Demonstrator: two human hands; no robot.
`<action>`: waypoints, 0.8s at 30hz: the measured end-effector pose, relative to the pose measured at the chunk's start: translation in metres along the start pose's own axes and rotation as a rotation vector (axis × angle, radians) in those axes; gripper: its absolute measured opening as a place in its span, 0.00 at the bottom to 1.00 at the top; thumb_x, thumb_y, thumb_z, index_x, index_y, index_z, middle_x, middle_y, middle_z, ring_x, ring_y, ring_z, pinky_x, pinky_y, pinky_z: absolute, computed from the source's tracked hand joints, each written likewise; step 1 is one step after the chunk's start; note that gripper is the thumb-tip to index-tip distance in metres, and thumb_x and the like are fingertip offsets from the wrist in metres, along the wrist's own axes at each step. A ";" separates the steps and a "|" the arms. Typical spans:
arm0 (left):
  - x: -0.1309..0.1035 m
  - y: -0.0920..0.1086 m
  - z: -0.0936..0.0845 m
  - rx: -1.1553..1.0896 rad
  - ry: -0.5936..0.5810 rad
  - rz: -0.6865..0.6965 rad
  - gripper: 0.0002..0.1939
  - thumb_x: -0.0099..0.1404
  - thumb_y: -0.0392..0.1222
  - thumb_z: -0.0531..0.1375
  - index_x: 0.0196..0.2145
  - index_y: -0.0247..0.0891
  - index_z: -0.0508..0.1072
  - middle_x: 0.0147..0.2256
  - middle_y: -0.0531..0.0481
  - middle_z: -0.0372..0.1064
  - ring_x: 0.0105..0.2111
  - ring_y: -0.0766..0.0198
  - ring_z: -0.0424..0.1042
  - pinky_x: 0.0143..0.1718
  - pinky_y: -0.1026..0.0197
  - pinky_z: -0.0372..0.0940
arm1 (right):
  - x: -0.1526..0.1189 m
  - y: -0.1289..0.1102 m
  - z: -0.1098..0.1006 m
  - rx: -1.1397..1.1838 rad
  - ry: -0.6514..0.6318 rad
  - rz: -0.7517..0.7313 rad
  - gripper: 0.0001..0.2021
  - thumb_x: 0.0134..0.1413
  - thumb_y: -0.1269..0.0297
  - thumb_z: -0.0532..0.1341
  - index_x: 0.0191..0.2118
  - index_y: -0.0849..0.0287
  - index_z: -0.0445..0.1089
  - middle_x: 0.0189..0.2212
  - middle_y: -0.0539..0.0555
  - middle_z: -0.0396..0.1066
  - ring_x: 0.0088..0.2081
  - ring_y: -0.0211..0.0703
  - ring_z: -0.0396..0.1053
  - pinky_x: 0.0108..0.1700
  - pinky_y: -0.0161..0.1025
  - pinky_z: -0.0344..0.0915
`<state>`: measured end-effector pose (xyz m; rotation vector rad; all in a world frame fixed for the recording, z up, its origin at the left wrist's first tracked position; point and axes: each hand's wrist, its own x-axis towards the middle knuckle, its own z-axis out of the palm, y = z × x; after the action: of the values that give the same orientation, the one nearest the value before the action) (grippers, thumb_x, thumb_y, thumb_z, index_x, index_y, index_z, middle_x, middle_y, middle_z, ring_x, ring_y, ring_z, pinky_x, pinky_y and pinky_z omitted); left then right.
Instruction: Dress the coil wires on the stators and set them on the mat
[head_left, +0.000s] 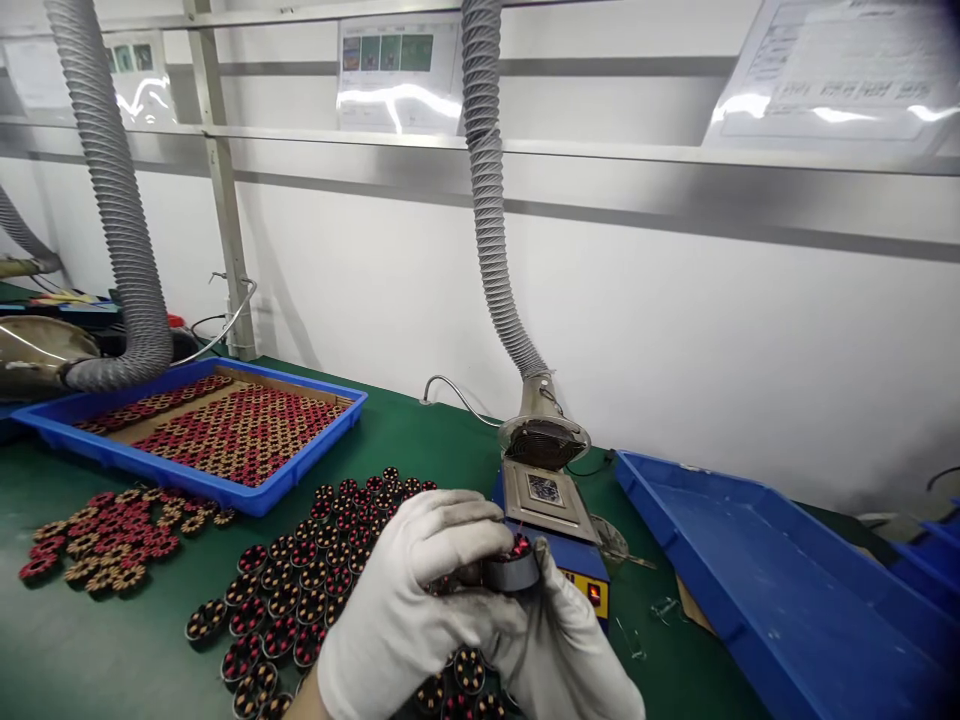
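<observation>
My left hand (427,590), in a white glove, has its fingers wrapped round a dark ring-shaped part (512,568) with red pieces inside. My gloved right hand (566,640) grips the same part from the right. Both hands are just in front of a blue heating device (592,560) with a metal top plate (551,503). Many round black parts (300,580) with red or tan insides lie on the green table beside and beneath my left hand.
At the left stands a blue tray (262,490) filled with red and tan rings; loose rings (112,535) lie before it. Another blue tray (795,590) is at the right. A grey duct (491,200) hangs above the device. Thin wire pieces (634,640) lie nearby.
</observation>
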<state>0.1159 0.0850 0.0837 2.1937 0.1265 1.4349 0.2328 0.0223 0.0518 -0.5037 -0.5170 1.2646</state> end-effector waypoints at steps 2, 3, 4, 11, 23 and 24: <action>0.000 -0.004 -0.001 -0.066 0.018 0.012 0.19 0.56 0.44 0.66 0.45 0.44 0.70 0.44 0.46 0.70 0.45 0.57 0.67 0.50 0.57 0.62 | 0.000 0.005 0.000 -0.005 0.011 0.027 0.12 0.44 0.53 0.65 0.35 0.52 0.73 0.36 0.52 0.75 0.38 0.45 0.71 0.37 0.42 0.70; 0.000 -0.004 -0.001 -0.127 0.028 -0.014 0.15 0.57 0.43 0.65 0.43 0.43 0.72 0.42 0.46 0.70 0.44 0.57 0.68 0.48 0.58 0.63 | 0.000 0.005 0.000 -0.015 -0.002 0.069 0.13 0.44 0.53 0.65 0.36 0.53 0.73 0.35 0.52 0.75 0.36 0.44 0.71 0.37 0.42 0.70; -0.001 -0.004 -0.001 -0.206 0.050 -0.060 0.10 0.59 0.41 0.63 0.40 0.42 0.74 0.40 0.46 0.71 0.43 0.57 0.68 0.46 0.59 0.64 | -0.001 0.005 0.001 -0.027 -0.020 0.111 0.13 0.44 0.54 0.65 0.36 0.54 0.73 0.34 0.52 0.75 0.35 0.44 0.71 0.37 0.43 0.70; 0.000 0.006 -0.006 -0.515 0.413 -0.411 0.10 0.58 0.30 0.55 0.32 0.41 0.75 0.35 0.50 0.73 0.39 0.61 0.71 0.38 0.67 0.66 | -0.006 -0.010 0.003 -0.150 0.009 0.084 0.17 0.43 0.56 0.67 0.40 0.57 0.73 0.40 0.57 0.74 0.49 0.46 0.66 0.49 0.44 0.64; 0.000 0.007 -0.013 -0.493 0.398 -0.504 0.10 0.53 0.30 0.57 0.30 0.40 0.76 0.34 0.51 0.73 0.36 0.65 0.71 0.36 0.72 0.65 | -0.002 -0.012 -0.001 -0.054 0.044 0.128 0.15 0.37 0.59 0.71 0.36 0.51 0.74 0.38 0.51 0.76 0.39 0.44 0.72 0.48 0.45 0.66; 0.001 0.007 -0.016 -0.512 0.340 -0.541 0.11 0.53 0.30 0.58 0.33 0.39 0.76 0.36 0.50 0.72 0.34 0.65 0.71 0.34 0.73 0.65 | -0.003 -0.013 -0.002 -0.036 0.048 0.134 0.15 0.38 0.58 0.70 0.37 0.51 0.74 0.38 0.51 0.76 0.40 0.44 0.72 0.47 0.44 0.67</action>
<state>0.1008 0.0851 0.0928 1.3583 0.3902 1.3229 0.2429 0.0159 0.0581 -0.6056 -0.4727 1.3691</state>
